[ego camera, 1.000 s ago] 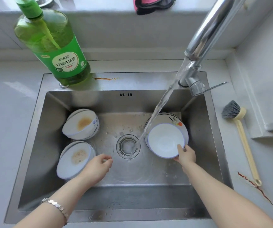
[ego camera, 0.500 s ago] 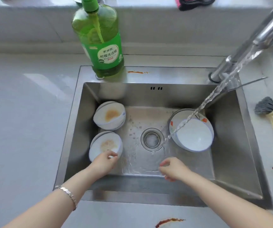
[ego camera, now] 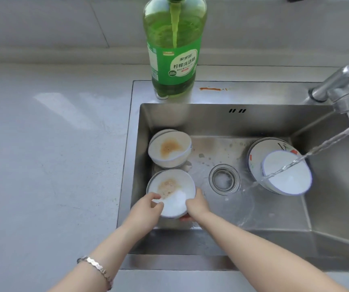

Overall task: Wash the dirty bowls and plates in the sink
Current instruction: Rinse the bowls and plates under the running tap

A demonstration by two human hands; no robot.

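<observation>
My left hand (ego camera: 146, 209) and right hand (ego camera: 196, 204) grasp a food-stained bowl (ego camera: 170, 191) left of the drain (ego camera: 224, 179), a second stained bowl (ego camera: 169, 150) behind it, and right of the drain a clean-looking bowl (ego camera: 285, 175) under running water.

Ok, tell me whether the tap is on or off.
On. A stream of water runs from the faucet across the clean bowl and splashes on the sink floor beside the drain.

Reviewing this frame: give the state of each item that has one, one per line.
Tap: running.
Near-left bowl: dirty, held by left hand and right hand.
Far-left bowl: stained, untouched.
Right bowl: clean-looking, tilted on a plate.
Detergent bottle: upright.
</observation>
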